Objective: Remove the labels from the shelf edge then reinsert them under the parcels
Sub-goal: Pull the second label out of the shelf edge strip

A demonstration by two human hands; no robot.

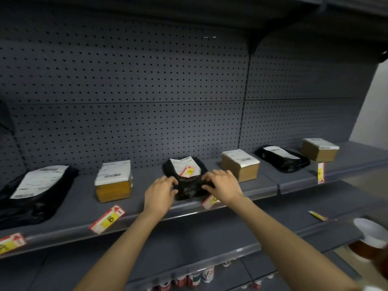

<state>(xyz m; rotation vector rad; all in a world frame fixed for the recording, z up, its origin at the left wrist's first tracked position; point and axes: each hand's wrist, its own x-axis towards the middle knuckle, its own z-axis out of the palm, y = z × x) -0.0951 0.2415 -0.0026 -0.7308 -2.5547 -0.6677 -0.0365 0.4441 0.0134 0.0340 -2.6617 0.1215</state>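
Note:
A grey shelf (147,208) carries several parcels in a row. Both my hands rest on the middle black bag parcel (187,185). My left hand (160,191) grips its left front corner and my right hand (222,186) grips its right front corner. A red-and-white label (189,171) lies on top of this parcel. Another label (210,201) pokes out under my right wrist at the shelf edge. A label marked B (107,219) lies at the edge in front of a brown box (113,181). One more label (11,242) sits at the far left edge.
A large black bag parcel (35,194) lies at the left. To the right stand a brown box (240,164), a black bag (282,157) and another box (319,152), with a label (320,172) hanging below. A lower shelf (210,238) holds a small label (317,215).

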